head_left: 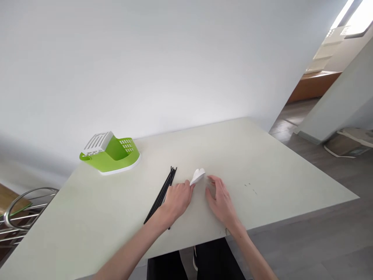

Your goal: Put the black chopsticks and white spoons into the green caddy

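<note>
My left hand (179, 197) is closed around the lower end of what look like white soup spoons (198, 175). Their rounded tops stick out past my fingers, and the rest is hidden in the grip. Under and beside that hand, a bunch of thin black chopsticks (159, 203) lies slantwise on the table. To the right of the spoons, my right hand (220, 200) is open with its fingers curved and apart. It holds nothing, and its fingertips are a small gap away from the spoons.
A green and white plastic utensil holder (125, 155) stands at the table's back left, by the wall. The white table (221, 147) has a few dark marks at right. A metal-framed rack (26, 214) is beyond the left edge; a box (349, 142) sits on the floor at right.
</note>
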`<state>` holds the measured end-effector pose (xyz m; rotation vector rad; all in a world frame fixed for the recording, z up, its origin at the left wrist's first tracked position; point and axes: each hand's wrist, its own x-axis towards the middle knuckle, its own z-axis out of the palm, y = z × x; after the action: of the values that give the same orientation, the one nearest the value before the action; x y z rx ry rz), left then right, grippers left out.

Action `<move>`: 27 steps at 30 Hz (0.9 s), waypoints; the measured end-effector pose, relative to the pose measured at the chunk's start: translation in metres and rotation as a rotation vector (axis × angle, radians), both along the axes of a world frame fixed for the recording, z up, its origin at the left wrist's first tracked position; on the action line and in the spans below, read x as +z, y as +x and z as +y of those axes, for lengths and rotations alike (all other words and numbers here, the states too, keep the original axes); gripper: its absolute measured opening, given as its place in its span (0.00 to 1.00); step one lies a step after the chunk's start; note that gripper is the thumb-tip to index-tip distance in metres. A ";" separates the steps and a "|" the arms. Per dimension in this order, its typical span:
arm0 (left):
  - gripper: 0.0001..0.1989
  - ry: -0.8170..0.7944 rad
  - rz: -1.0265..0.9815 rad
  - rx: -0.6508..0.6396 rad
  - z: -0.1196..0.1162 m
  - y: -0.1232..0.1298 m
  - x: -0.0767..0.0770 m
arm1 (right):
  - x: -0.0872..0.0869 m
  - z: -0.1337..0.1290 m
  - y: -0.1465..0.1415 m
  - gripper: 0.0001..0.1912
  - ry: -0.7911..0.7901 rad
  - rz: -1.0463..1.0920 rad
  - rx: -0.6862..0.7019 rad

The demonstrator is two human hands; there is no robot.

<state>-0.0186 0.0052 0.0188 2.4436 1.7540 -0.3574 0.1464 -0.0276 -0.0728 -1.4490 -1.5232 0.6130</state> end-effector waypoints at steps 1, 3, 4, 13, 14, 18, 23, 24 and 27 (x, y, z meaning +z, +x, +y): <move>0.25 0.007 0.005 0.005 0.000 0.003 -0.003 | 0.000 0.000 0.000 0.21 0.000 0.022 -0.024; 0.25 0.007 0.017 0.022 0.000 0.008 -0.008 | 0.001 -0.001 0.000 0.25 0.005 0.055 -0.049; 0.24 0.007 0.021 0.027 0.000 0.009 -0.009 | 0.001 -0.002 0.000 0.27 0.007 0.064 -0.050; 0.17 0.018 0.051 -0.021 -0.008 0.017 -0.016 | 0.007 -0.003 0.000 0.28 -0.017 0.024 0.006; 0.17 0.018 0.053 -0.021 -0.008 0.018 -0.016 | 0.006 -0.002 0.000 0.27 -0.017 0.016 0.002; 0.17 0.026 0.058 -0.026 -0.009 0.020 -0.014 | 0.005 -0.002 0.000 0.27 -0.024 -0.003 -0.018; 0.21 0.028 0.068 -0.030 -0.011 0.020 -0.007 | 0.007 -0.003 0.000 0.27 -0.052 -0.005 -0.019; 0.22 0.028 0.070 -0.033 -0.011 0.020 -0.006 | 0.007 -0.003 0.000 0.28 -0.050 -0.006 -0.020; 0.24 0.018 0.066 -0.036 -0.013 0.017 -0.004 | 0.006 -0.002 0.001 0.29 -0.045 -0.012 -0.022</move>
<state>-0.0015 -0.0077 0.0148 2.5062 1.7485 -0.4318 0.1471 -0.0301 -0.0670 -1.5042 -1.5088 0.6299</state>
